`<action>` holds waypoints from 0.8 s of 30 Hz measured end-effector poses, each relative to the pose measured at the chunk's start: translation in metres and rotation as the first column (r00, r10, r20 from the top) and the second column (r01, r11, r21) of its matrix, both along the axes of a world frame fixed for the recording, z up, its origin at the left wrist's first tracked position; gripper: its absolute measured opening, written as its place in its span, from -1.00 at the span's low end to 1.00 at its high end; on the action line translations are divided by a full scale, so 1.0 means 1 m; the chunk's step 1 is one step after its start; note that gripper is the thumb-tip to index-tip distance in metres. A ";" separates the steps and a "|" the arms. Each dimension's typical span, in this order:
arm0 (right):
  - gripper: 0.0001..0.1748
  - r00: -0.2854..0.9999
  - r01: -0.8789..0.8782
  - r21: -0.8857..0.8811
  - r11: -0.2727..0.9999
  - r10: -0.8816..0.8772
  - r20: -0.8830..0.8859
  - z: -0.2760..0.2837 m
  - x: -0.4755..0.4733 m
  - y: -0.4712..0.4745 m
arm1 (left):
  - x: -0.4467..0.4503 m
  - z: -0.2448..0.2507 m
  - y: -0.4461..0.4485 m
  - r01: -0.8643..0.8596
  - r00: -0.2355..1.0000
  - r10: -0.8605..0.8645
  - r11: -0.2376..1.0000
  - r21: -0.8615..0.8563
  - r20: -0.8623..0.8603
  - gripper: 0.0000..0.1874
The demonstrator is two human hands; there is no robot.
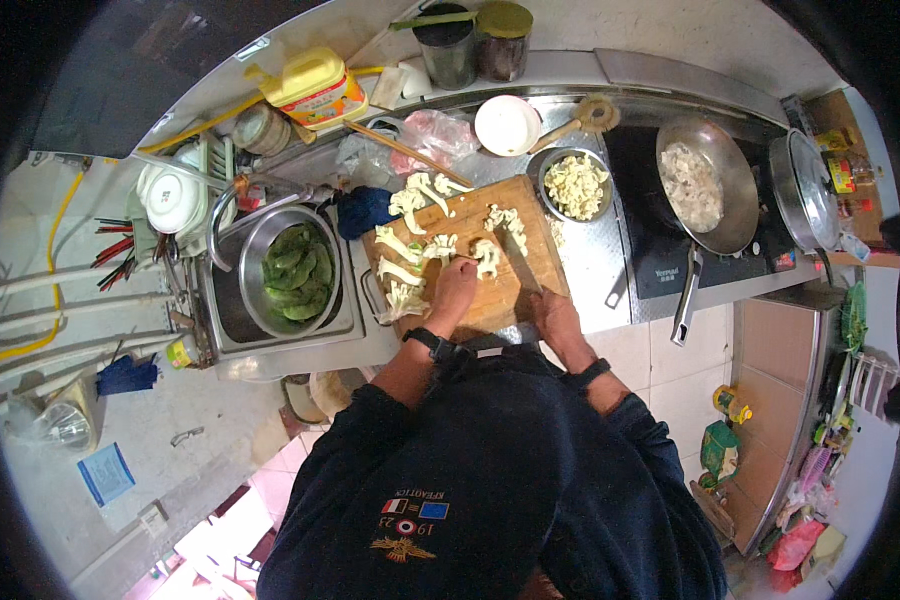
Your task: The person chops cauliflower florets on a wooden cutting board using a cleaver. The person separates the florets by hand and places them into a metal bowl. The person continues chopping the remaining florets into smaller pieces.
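Observation:
My right hand [559, 319] is closed around the handle of a kitchen knife [520, 262], whose blade lies over a wooden cutting board [480, 311]. On the board's middle, my left hand [454, 289] has its fingertips at a cauliflower piece [486, 257]; whether it grips the piece is hidden. Small florets [506, 221] lie beyond the blade. Long-stemmed cauliflower pieces [397, 244] are spread along the board's left side and far left corner. Right of the board, a metal bowl [609, 206] holds cut cauliflower [576, 186].
At left, a metal basin [251, 300] of green leaves [298, 274] sits in the sink [352, 330]. A dark blue cloth [365, 212] touches the board's corner. Behind stand a white bowl [508, 125] and brush [596, 114]. A frying pan [739, 199] with pale food rests on the cooktop [645, 247].

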State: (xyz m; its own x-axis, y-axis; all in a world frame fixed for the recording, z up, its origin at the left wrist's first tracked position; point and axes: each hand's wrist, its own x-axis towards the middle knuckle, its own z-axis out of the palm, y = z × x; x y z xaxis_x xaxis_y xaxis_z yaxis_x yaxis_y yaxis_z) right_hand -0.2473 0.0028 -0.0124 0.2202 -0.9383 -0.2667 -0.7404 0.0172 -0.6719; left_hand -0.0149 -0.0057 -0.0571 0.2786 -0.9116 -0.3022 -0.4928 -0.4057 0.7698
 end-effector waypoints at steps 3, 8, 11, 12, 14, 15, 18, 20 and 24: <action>-0.73 0.958 -0.207 -0.058 0.977 0.190 -0.216 0.023 -0.022 -0.002 | 0.015 -0.002 -0.002 0.136 0.990 -0.136 0.991 0.009 -0.033 -0.66; -0.79 0.925 -0.344 -0.143 0.928 0.308 -0.224 0.046 -0.025 0.001 | 0.018 0.008 -0.015 0.015 0.996 -0.028 0.987 0.159 0.085 -0.66; -0.77 0.879 -0.418 -0.154 0.895 0.356 -0.318 0.046 -0.022 -0.003 | 0.015 0.016 -0.015 -0.008 0.995 0.001 0.998 0.070 0.100 -0.71; -0.77 0.849 -0.446 -0.133 0.885 0.372 -0.375 0.045 -0.021 -0.005 | 0.014 0.017 -0.015 -0.012 0.993 0.005 0.999 0.051 0.121 -0.72; -0.75 0.822 -0.470 -0.060 0.881 0.412 -0.393 0.045 -0.018 -0.010 | 0.011 0.019 -0.015 -0.033 0.990 0.026 0.998 0.046 0.140 -0.74; -0.73 0.771 -0.492 0.025 0.870 0.449 -0.452 0.045 -0.016 -0.011 | 0.008 0.019 -0.014 -0.037 0.987 0.033 0.999 0.026 0.155 -0.75; -0.77 0.803 -0.453 0.133 0.882 0.468 -0.369 0.041 -0.004 -0.017 | 0.002 0.019 -0.013 -0.037 0.984 0.036 0.999 0.000 0.175 -0.77; -0.72 0.914 -0.344 0.058 0.937 0.348 -0.207 0.034 0.008 -0.016 | 0.001 0.020 -0.014 -0.023 0.982 0.023 1.000 -0.006 0.188 -0.79; -0.63 0.967 -0.253 0.015 0.967 0.254 -0.033 0.015 0.006 -0.023 | 0.006 0.029 -0.007 0.106 0.958 -0.081 0.991 -0.076 0.277 -0.83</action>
State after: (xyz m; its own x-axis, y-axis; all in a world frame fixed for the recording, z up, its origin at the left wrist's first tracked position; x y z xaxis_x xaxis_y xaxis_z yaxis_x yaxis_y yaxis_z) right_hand -0.2410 -0.0203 0.0028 0.4410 -0.8502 -0.2876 -0.7444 -0.1674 -0.6464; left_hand -0.0093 -0.0132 -0.0279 0.2512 -0.9573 -0.1433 -0.7213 -0.2839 0.6318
